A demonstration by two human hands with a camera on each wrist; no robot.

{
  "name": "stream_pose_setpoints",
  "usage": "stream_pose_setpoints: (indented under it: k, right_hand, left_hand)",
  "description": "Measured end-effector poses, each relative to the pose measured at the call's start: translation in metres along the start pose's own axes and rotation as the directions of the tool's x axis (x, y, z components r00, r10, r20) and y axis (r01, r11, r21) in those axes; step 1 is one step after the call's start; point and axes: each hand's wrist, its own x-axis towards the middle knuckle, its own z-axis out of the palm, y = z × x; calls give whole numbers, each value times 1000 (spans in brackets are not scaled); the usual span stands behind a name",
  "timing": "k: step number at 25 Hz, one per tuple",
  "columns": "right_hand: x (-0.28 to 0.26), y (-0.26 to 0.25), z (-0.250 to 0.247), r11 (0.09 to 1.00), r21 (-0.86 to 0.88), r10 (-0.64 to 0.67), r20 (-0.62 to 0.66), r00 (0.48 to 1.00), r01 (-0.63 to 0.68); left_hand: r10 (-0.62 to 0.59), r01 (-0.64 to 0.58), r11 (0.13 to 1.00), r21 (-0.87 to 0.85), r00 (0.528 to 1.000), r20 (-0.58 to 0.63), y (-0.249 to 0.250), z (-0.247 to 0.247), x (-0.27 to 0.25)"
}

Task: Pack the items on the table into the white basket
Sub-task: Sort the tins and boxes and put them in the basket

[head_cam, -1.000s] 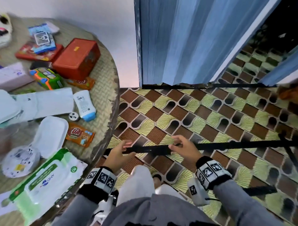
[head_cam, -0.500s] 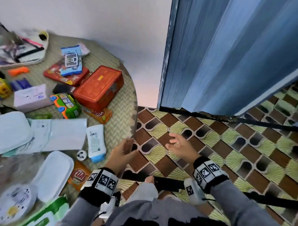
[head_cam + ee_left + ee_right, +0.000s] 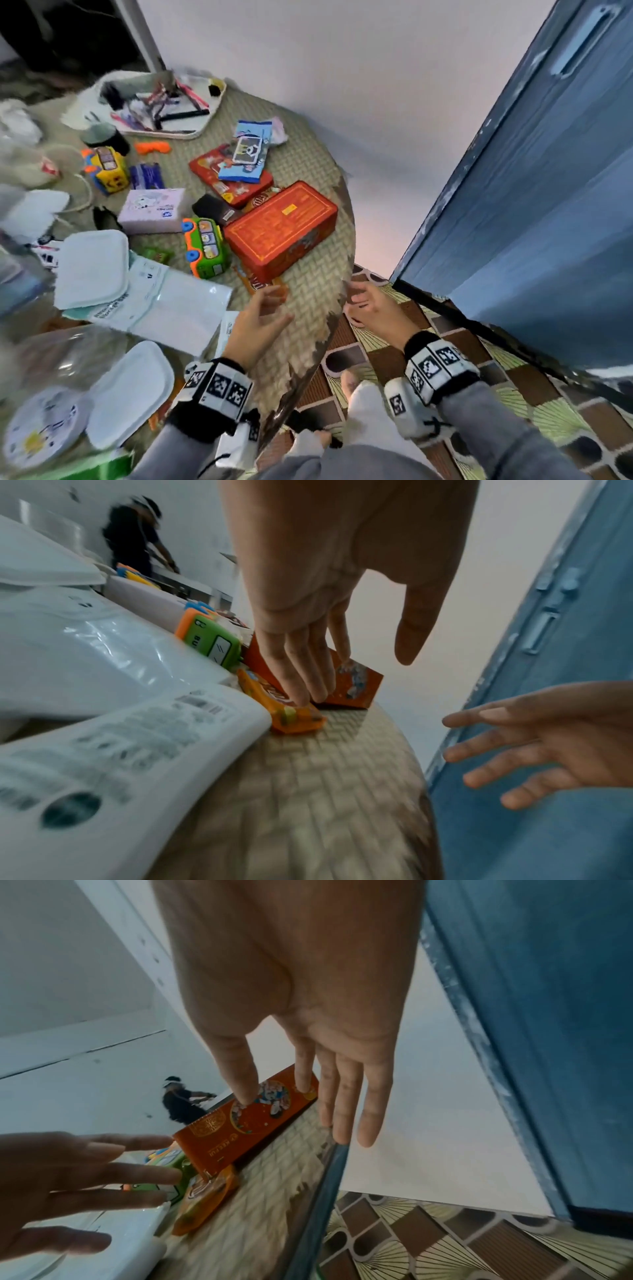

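Items lie scattered on a round table with a woven mat (image 3: 318, 274). Near its right edge are an orange-red tin (image 3: 281, 229), a green toy bus (image 3: 205, 248) and an orange snack packet (image 3: 263, 286). My left hand (image 3: 274, 305) hovers open over the packet; in the left wrist view the fingertips (image 3: 303, 700) are at the packet (image 3: 298, 718), and I cannot tell whether they touch it. My right hand (image 3: 356, 305) is open and empty at the table's edge, beside the tin (image 3: 246, 1123). A white basket-like tray (image 3: 205, 120) with pens stands at the back.
A white plastic bag (image 3: 164, 308), white lids (image 3: 92, 267), a pink box (image 3: 152, 209), a red flat box (image 3: 233, 178) and a yellow toy cube (image 3: 106, 168) crowd the left. A blue door (image 3: 531, 222) stands close on the right. A person is working far behind.
Both hands let go of a black strap held low over the tiled floor and rose to the table's edge. The view swung up and left onto the table.
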Motion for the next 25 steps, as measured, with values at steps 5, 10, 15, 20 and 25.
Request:
stream_pose_setpoints:
  k: [5, 10, 15, 20, 25]
  right_hand:
    - [63, -36, -25, 977, -121, -155, 147, 977, 174]
    - [114, -61, -44, 879, -279, -383, 68, 921, 386]
    - [161, -91, -45, 849, -319, -425, 58, 903, 420]
    - [201, -111, -32, 819, -445, -385, 39, 922, 361]
    - [225, -115, -21, 840, -449, -261, 160, 952, 305]
  left_hand:
    - [-82, 59, 994, -89, 955, -284, 8, -6, 32]
    - [-125, 78, 990, -117, 868, -481, 19, 0, 45]
    - [-201, 141, 979, -146, 783, -588, 19, -4, 60]
    - [-286, 205, 956, -208, 805, -519, 15, -21, 85]
    - [-370, 293, 926, -237, 826, -424, 3, -30, 104]
